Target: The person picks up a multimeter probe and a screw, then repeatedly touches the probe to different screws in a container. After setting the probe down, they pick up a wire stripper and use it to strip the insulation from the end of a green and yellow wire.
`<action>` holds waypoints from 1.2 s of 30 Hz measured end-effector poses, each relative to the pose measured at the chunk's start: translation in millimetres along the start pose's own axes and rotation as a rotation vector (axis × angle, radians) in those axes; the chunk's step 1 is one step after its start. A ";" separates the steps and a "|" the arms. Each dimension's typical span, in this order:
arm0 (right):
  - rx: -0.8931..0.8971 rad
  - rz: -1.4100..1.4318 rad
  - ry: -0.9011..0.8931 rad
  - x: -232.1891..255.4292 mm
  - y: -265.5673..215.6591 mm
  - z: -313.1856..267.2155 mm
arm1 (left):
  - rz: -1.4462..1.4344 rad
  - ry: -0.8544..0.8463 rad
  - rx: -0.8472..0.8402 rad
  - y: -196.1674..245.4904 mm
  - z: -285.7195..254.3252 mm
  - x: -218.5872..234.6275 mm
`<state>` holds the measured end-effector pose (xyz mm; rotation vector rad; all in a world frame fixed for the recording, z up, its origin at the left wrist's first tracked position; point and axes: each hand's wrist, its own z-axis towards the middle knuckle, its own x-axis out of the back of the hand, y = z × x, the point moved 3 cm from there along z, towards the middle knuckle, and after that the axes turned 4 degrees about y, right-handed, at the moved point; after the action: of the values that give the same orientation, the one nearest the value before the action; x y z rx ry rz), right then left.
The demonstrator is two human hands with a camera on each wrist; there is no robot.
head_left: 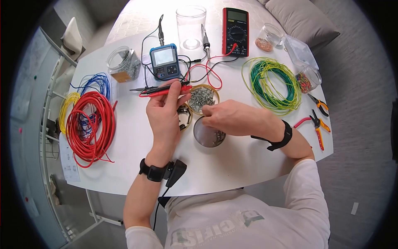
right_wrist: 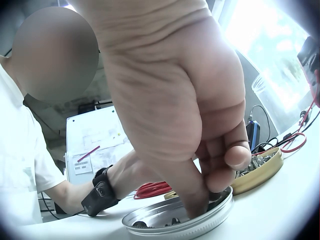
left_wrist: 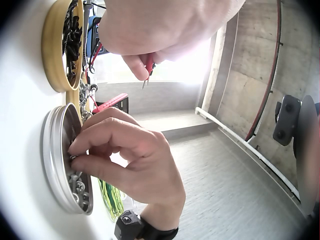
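Observation:
My left hand (head_left: 165, 114) holds a red test probe (head_left: 157, 94) and a black test probe (head_left: 154, 89) together between thumb and fingers, over the tins. Below and to the right, my right hand (head_left: 237, 117) reaches into a round silver tin (head_left: 203, 139) with loose screws (left_wrist: 79, 187) in it. Thumb and fingertips meet inside its rim, pinching a small metal screw (left_wrist: 74, 157) that is mostly covered by the fingers. Behind are a yellow-rimmed tin (head_left: 217, 96) of silver screws and another yellow tin (left_wrist: 52, 47) of black screws, partly behind the left hand.
A blue handheld tester (head_left: 166, 74), a clear jar (head_left: 190, 29) and a red multimeter (head_left: 236, 39) stand at the back, leads between them. Red wire (head_left: 72, 128) lies left, green wire (head_left: 286, 91) right. Pliers (head_left: 318, 128) lie near the right edge.

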<state>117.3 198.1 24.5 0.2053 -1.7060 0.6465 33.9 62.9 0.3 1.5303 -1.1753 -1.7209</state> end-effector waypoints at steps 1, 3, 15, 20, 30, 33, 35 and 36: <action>0.003 0.004 0.011 -0.4 -0.5 0.5 | 0.001 0.003 0.001 -0.1 0.2 0.1; 0.004 0.007 0.024 -2.3 0.6 1.6 | 0.003 0.003 0.002 0.3 0.5 0.0; -0.326 1.187 0.429 17.3 58.9 9.1 | -0.025 0.007 -0.042 3.1 0.4 0.8; -0.357 1.451 0.460 12.0 63.2 8.8 | 0.033 -0.085 0.060 -4.9 -0.4 -1.5; -0.327 1.476 0.436 16.0 55.7 9.6 | 0.074 -0.110 0.104 -6.9 -1.7 -2.5; -0.308 1.447 0.459 18.5 52.6 8.7 | 0.095 -0.082 0.109 -8.0 -0.3 -0.4; -0.304 1.432 0.468 20.7 50.8 7.8 | 0.110 -0.073 0.107 -6.0 -1.2 -1.4; -0.304 1.434 0.470 21.6 50.2 6.9 | 0.110 -0.073 0.107 -6.0 -1.2 -1.3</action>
<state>82.4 240.6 28.9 -1.3952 -1.2438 1.2813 36.2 66.5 -4.3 1.4458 -1.3819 -1.6779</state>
